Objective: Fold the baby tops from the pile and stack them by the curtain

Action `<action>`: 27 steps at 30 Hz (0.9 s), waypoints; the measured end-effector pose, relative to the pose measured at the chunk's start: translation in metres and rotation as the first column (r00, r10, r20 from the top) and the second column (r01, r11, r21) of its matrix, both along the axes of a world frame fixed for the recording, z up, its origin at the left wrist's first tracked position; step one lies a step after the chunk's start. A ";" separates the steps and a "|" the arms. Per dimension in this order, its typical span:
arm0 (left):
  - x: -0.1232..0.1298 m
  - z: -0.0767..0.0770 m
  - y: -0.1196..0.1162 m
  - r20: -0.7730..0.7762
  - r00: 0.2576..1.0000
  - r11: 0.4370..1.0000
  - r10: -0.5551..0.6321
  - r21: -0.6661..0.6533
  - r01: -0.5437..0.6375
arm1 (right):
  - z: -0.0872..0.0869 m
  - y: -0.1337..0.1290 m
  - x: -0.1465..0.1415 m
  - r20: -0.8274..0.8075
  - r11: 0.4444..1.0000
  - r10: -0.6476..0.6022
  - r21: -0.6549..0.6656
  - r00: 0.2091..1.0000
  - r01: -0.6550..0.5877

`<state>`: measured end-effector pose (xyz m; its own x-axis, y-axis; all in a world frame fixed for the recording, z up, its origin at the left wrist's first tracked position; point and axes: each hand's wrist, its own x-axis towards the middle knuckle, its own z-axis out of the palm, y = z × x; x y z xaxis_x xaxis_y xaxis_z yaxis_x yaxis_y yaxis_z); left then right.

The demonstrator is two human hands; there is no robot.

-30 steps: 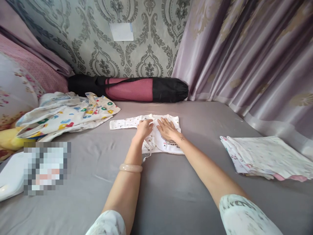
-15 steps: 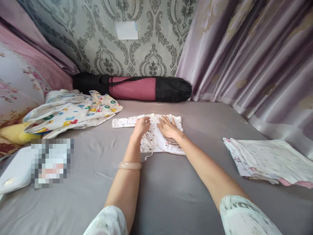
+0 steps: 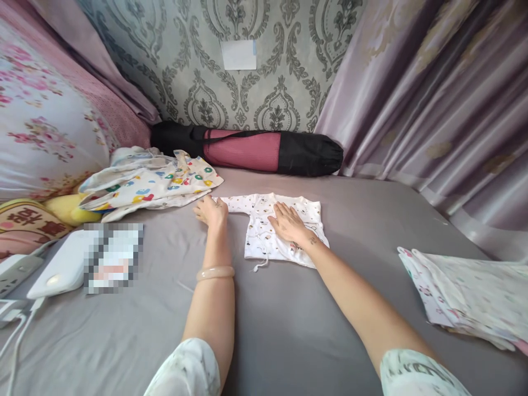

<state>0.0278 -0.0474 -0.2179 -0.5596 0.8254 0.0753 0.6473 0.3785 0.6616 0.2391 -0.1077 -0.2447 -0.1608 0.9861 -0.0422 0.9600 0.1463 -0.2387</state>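
Note:
A small white baby shirt (image 3: 258, 236) with a tiny print and a tie string lies flat on the grey sheet. Its right side is folded inward, while the left sleeve (image 3: 239, 204) stretches out to the left. My left hand (image 3: 211, 211) is at the end of that sleeve, its fingers bent round the cuff, which they hide. Flat on the shirt's chest, with fingers extended, rests my right hand (image 3: 289, 223); it partly covers a printed picture and lettering.
Crumpled printed clothing (image 3: 152, 181) lies left, near a yellow cushion (image 3: 74, 208). A white device (image 3: 68, 264) and a power strip (image 3: 18, 272) with cables are nearer. Folded clothes (image 3: 474, 286) lie right. A long black-and-pink bag (image 3: 243, 149) lies along the wall.
My left hand has moved left from the shirt's shoulder to the sleeve end. My right hand stays flat on the shirt. The camera view has turned slightly left.

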 end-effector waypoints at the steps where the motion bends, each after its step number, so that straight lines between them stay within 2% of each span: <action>1: -0.001 0.000 0.000 0.005 1.000 0.999 0.027 -0.019 -0.027 | 0.004 0.001 -0.001 0.008 1.000 -0.002 0.009 1.000 0.002; 6: -0.006 -0.005 0.005 0.015 0.996 0.992 0.083 -0.094 -0.081 | 0.021 0.011 -0.009 0.053 0.995 -0.009 0.099 0.999 0.004; 10: -0.007 -0.012 0.011 -0.037 0.994 0.991 0.099 -0.087 -0.101 | 0.024 0.026 -0.024 0.057 0.982 0.038 0.185 0.998 -0.048; 14: -0.008 -0.016 0.016 -0.060 0.992 0.990 0.109 -0.079 -0.114 | 0.020 0.036 -0.041 0.038 0.990 0.070 0.120 0.997 -0.074; 21: -0.012 -0.020 0.021 -0.024 0.993 0.992 0.112 -0.058 -0.113 | 0.022 0.047 -0.052 0.071 1.000 -0.006 0.020 0.997 0.005; 23: -0.016 -0.022 0.025 0.057 0.989 0.991 0.134 -0.011 -0.133 | 0.024 0.050 -0.053 0.066 0.999 -0.014 -0.034 0.998 0.016; 25: -0.022 -0.026 0.032 0.219 0.967 0.985 0.130 0.086 -0.152 | 0.027 0.054 -0.053 0.061 0.996 -0.016 -0.089 0.998 0.022; 27: -0.027 -0.029 0.040 0.415 0.909 0.958 0.029 0.248 -0.144 | 0.031 0.057 -0.053 0.060 0.989 -0.013 -0.148 0.998 0.022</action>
<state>0.0011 -0.0071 -0.2473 -0.6569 0.7530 0.0385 0.2756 0.1922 0.9419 0.1860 -0.0507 -0.2142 -0.1365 0.9709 -0.1970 0.9751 0.0966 -0.1998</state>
